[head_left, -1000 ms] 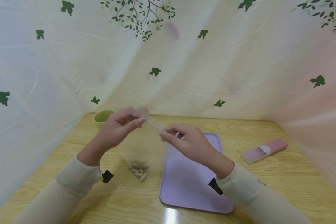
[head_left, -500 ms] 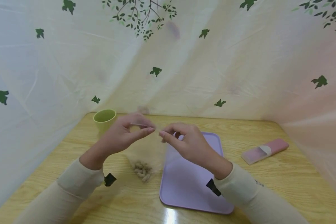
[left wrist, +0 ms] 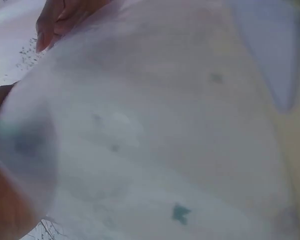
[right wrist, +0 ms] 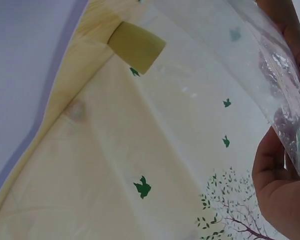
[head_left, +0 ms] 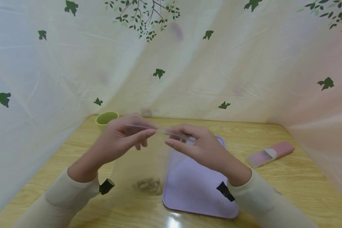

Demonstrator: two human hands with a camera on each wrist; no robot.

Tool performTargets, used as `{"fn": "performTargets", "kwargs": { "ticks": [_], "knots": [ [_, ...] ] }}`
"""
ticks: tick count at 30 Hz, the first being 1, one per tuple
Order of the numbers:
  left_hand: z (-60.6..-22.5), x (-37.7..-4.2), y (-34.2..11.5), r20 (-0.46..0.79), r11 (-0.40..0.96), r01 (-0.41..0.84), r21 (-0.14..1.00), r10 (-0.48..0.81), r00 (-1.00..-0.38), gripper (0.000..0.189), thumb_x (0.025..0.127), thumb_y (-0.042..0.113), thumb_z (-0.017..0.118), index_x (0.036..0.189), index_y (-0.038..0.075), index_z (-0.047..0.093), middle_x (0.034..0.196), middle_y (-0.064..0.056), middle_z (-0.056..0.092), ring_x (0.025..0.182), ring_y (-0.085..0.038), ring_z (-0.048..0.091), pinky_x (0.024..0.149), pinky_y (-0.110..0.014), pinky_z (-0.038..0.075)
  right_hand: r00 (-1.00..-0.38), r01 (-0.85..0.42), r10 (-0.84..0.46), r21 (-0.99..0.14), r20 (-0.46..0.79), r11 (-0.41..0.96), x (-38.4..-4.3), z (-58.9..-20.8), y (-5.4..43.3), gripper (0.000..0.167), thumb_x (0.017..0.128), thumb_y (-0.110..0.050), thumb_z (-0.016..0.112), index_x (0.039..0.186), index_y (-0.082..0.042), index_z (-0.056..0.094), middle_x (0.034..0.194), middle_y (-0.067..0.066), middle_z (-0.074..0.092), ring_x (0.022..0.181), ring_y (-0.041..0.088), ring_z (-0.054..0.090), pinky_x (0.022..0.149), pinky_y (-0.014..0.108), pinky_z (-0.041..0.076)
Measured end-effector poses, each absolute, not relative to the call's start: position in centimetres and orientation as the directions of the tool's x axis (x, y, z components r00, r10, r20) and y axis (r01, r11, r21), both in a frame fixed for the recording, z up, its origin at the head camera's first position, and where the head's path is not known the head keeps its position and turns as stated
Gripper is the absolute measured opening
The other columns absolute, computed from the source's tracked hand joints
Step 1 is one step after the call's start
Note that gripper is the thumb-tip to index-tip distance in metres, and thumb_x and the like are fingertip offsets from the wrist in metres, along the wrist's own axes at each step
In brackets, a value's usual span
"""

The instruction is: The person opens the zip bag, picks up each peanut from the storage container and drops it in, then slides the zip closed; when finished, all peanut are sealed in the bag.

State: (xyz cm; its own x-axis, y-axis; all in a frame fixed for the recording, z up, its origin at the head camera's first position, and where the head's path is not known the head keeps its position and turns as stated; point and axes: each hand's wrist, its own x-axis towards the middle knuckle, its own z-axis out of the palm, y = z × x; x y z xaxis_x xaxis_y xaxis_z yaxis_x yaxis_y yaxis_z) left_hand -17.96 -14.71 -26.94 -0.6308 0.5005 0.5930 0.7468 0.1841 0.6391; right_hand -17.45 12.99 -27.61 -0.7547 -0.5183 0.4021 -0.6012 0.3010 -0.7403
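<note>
A clear plastic bag (head_left: 141, 163) hangs between my two hands in the head view, its top edge stretched from one to the other. Tan pieces that look like unshelled peanuts (head_left: 149, 186) lie along its bottom, blurred by the film. My left hand (head_left: 125, 136) pinches the top edge between thumb and fingers. On the other side, my right hand (head_left: 200, 145) grips the same edge with curled fingers. The film (left wrist: 150, 125) fills most of the left wrist view. In the right wrist view, the bag's shiny edge (right wrist: 284, 90) runs down to my right hand's fingers.
A lilac tray (head_left: 199, 196) lies under my right hand on the wooden table (head_left: 273, 193). Behind my left hand stands a green cup (head_left: 106, 119). A pink case (head_left: 282, 148) lies at the right. A printed curtain (head_left: 188, 88) encloses the table.
My hands came closer together, then the right one shifted slightly right. The bag has spread wider, and the peanuts, bunched in a corner before, now lie in a row.
</note>
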Motion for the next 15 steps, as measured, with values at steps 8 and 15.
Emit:
{"fn": "performTargets", "kwargs": {
  "ticks": [8,15],
  "knots": [
    [-26.6,-17.3,-14.8,0.561,0.108,0.691,0.715,0.502,-0.659,0.015,0.104,0.001,0.066,0.116,0.002,0.075,0.081,-0.004,0.068,0.057,-0.018,0.064,0.052,-0.033,0.058,-0.724,-0.603,-0.539,-0.773,0.430,0.194,-17.2,-27.0,13.4,0.019,0.104,-0.018,0.072,0.122,-0.013,0.077,0.102,0.004,0.082,0.083,0.017,0.077,0.073,0.036,0.067],
    [-27.4,-18.9,-14.9,0.458,0.279,0.602,0.748,0.439,-0.773,0.015,0.106,0.014,0.068,0.116,0.005,0.076,0.072,-0.006,0.071,0.057,-0.024,0.065,0.054,-0.035,0.060,-0.718,-0.660,-0.514,-0.693,0.469,0.290,-18.4,-27.5,12.6,0.013,0.105,-0.022,0.071,0.108,-0.015,0.081,0.094,0.000,0.081,0.079,0.016,0.075,0.072,0.031,0.065]
  ]
}}
